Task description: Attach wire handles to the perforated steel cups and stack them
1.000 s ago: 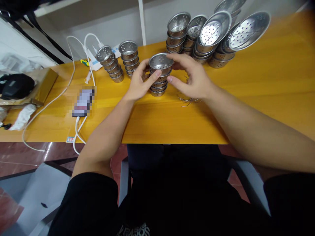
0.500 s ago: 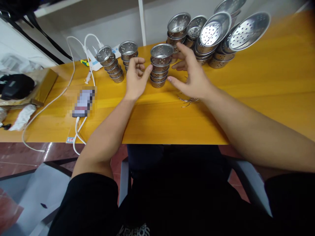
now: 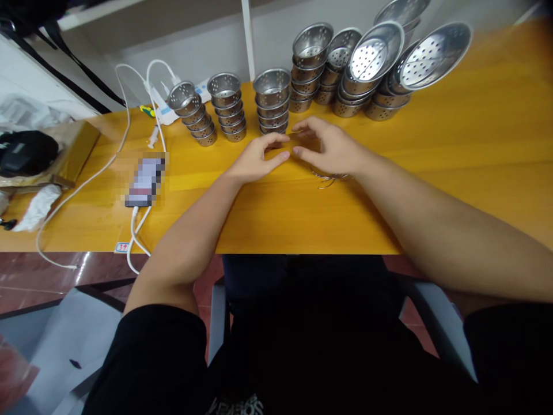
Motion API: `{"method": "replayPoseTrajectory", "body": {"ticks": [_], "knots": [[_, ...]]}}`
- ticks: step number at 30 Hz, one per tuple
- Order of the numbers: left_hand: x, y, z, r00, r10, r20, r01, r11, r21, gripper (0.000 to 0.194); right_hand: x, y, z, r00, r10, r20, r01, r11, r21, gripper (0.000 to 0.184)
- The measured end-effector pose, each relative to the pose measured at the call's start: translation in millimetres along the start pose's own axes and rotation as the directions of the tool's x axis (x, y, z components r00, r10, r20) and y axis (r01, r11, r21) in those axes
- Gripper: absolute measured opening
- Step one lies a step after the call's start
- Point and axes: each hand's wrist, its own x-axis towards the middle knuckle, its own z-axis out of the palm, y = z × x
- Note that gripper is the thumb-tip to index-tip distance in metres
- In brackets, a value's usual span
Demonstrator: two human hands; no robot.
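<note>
My left hand (image 3: 262, 157) hovers over the wooden table (image 3: 302, 222) with thumb and fingers apart, holding nothing. Facing it from the right is my right hand (image 3: 325, 144), also empty and with its fingers apart. Just behind the left hand stands a stack of perforated metal cups (image 3: 272, 104), its base partly hidden by the fingers. A second stack of cups (image 3: 228, 109) and a leaning third stack (image 3: 194, 115) are to its left. Thin curved metal wires (image 3: 332, 176) lie beneath my right wrist, partly covered by it.
At the back right stand more cup stacks (image 3: 306, 75), some topped with wide tilted perforated bowls (image 3: 375, 60). A phone (image 3: 146, 180) with a white cable (image 3: 135, 230) lies at left. Beyond it are a syringe (image 3: 153, 137) and a cardboard box (image 3: 80, 150) bearing a black case (image 3: 28, 153).
The middle stack has shifted back and slightly left, into line with its neighbours. Both hands have come off its sides and moved towards me, closer together.
</note>
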Motion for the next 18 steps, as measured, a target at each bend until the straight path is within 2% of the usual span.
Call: {"method": "replayPoseTrajectory", "body": {"ticks": [5,9,13,18], "knots": [[-1.3,-0.5,-5.1,0.998,0.001,-0.057,0.003,0.998,0.062,0.037,0.3,5.7,-1.4,1.000,0.012,0.009,-0.012,1.000,0.006,0.089],[-2.2,2.6,-2.6,0.999,0.030,-0.011,-0.029,0.997,0.068,0.046,-0.5,7.4,0.2,1.000,0.005,0.029,-0.006,0.999,0.033,0.091],[-0.2,-0.5,-3.0,1.000,-0.022,-0.019,0.024,0.992,0.127,0.049,-0.7,2.6,1.3,0.999,0.004,0.043,-0.005,1.000,0.024,0.089],[1.3,-6.2,-8.7,0.995,-0.081,-0.054,0.088,0.987,0.133,0.047,2.6,-17.6,-15.6,0.997,0.063,-0.052,-0.067,0.994,-0.083,0.090]]}}
